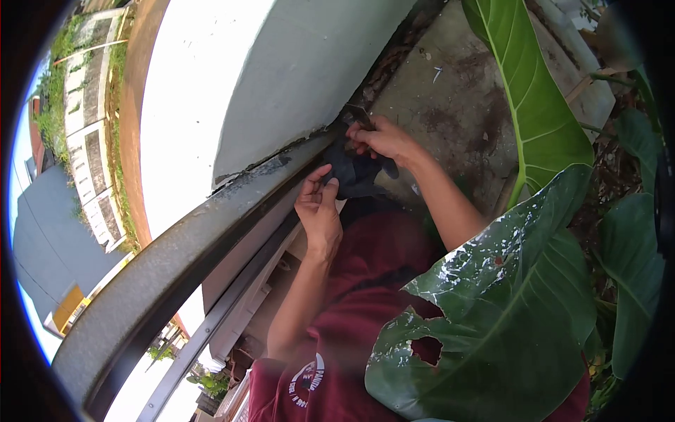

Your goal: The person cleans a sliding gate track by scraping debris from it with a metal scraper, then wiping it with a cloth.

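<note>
My right hand (383, 141) is closed round a dark, flat-bladed tool (360, 116) that looks like a scraper. Its blade points up toward the base of the white wall (281, 105), and its dark end sticks out below my fingers. My left hand (320, 207) is a little lower and to the left, beside the metal rail (169, 243). Its fingers are curled, with thumb and index finger close together; I cannot tell what is between them. Dark grey, cloth-like material (355, 176) lies between the two hands, right at the left fingertips.
A big green leaf (492, 323) with white specks and holes covers the lower right, near my right forearm. Another tall leaf (524, 91) stands above it. Stained concrete (457, 105) lies beyond my right hand. On the left, a drop shows a brick wall (88, 155) and a roof.
</note>
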Motion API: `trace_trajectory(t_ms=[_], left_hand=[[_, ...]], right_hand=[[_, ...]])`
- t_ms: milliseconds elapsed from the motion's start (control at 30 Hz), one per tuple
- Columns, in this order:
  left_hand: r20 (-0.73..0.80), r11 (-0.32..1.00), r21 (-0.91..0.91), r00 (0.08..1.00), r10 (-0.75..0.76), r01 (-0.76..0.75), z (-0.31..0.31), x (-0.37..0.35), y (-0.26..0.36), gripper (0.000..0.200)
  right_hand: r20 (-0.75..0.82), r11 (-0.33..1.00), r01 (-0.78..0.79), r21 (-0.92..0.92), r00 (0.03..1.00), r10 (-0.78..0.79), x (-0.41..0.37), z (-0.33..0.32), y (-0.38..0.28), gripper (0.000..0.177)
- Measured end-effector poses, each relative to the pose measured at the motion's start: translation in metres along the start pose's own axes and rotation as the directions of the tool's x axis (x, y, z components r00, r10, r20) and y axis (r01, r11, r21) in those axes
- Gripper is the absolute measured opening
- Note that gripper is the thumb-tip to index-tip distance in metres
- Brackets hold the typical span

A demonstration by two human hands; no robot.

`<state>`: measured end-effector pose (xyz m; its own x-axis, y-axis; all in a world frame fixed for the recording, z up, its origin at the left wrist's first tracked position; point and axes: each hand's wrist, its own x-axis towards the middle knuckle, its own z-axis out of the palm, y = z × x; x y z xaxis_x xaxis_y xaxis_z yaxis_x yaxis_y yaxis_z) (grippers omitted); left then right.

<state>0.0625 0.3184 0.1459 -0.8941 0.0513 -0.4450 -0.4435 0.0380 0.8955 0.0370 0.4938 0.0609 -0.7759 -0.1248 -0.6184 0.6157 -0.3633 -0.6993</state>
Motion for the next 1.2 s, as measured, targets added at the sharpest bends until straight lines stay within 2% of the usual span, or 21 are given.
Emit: trace_trajectory(t_ms=[100,200,300,400,467,500,600,633,700,733,767,900,933,1000,1067,1133,1200], left_hand=[[0.007,0.997,0.026,0.997,0.078,-0.078,-0.005,-0.009,0.006,0.023],[0.005,0.993,0.039,0.993,0.115,-0.115,0.003,-0.016,0.015,0.022],[0.029,0.979,0.07,0.981,0.189,-0.191,0.014,-0.028,0.032,0.022],[0.05,0.896,0.183,0.914,0.402,-0.404,0.005,-0.041,0.035,0.021],[0.095,0.801,0.24,0.834,0.543,-0.549,0.001,-0.052,0.043,0.02],[0.122,0.743,0.266,0.787,0.605,-0.614,0.001,-0.055,0.048,0.019],[0.133,0.674,0.254,0.715,0.686,-0.694,0.002,-0.057,0.055,0.018],[0.132,0.676,0.286,0.727,0.674,-0.679,0.001,-0.054,0.054,0.018],[0.113,0.753,0.304,0.807,0.58,-0.584,0.002,-0.055,0.052,0.018],[0.102,0.786,0.311,0.841,0.531,-0.534,0.003,-0.054,0.051,0.018],[0.115,0.756,0.365,0.832,0.543,-0.543,0.001,-0.056,0.051,0.018],[0.187,0.539,0.421,0.651,0.735,-0.729,-0.004,-0.061,0.056,0.019],[0.167,0.57,0.396,0.667,0.726,-0.72,-0.002,-0.062,0.057,0.019],[0.133,0.62,0.343,0.69,0.711,-0.705,0.004,-0.061,0.06,0.02],[0.054,0.801,0.217,0.826,0.561,-0.558,0.007,-0.056,0.056,0.019],[0.003,0.918,0.118,0.925,0.38,-0.377,0.006,-0.051,0.051,0.019],[-0.038,0.95,0.072,0.951,0.306,-0.303,-0.001,-0.049,0.048,0.02]], right_hand=[[0.043,0.998,0.051,-0.047,0.998,-0.049,-0.008,0.015,-0.008,0.018],[0.053,0.962,0.256,-0.093,0.966,-0.252,-0.003,0.027,0.004,0.016],[0.0,0.941,0.334,0.054,0.942,-0.335,-0.013,0.037,-0.004,0.019],[0.003,0.788,0.594,-0.165,0.799,-0.602,-0.029,0.054,-0.026,0.025],[0.066,0.681,0.72,-0.13,0.692,-0.719,-0.047,0.067,-0.044,0.032],[0.07,0.592,0.791,-0.158,0.606,-0.792,-0.056,0.075,-0.055,0.038],[0.087,0.552,0.817,-0.168,0.57,-0.817,-0.059,0.081,-0.059,0.042],[0.068,0.571,0.808,-0.149,0.584,-0.809,-0.052,0.08,-0.052,0.043],[0.034,0.603,0.791,-0.109,0.609,-0.793,-0.036,0.076,-0.038,0.047],[0.043,0.567,0.811,-0.144,0.577,-0.816,-0.035,0.075,-0.037,0.045],[0.051,0.534,0.828,-0.175,0.549,-0.834,-0.037,0.075,-0.035,0.043],[0.052,0.447,0.876,-0.182,0.463,-0.885,-0.066,0.091,-0.063,0.042],[0.053,0.425,0.888,-0.174,0.439,-0.897,-0.07,0.092,-0.066,0.041],[0.032,0.462,0.856,-0.232,0.481,-0.876,-0.063,0.09,-0.059,0.04],[0.022,0.497,0.816,-0.297,0.526,-0.85,-0.044,0.078,-0.037,0.039],[-0.009,0.588,0.735,-0.338,0.622,-0.783,-0.03,0.064,-0.02,0.038],[-0.042,0.663,0.659,-0.356,0.697,-0.716,-0.032,0.053,-0.018,0.036]])
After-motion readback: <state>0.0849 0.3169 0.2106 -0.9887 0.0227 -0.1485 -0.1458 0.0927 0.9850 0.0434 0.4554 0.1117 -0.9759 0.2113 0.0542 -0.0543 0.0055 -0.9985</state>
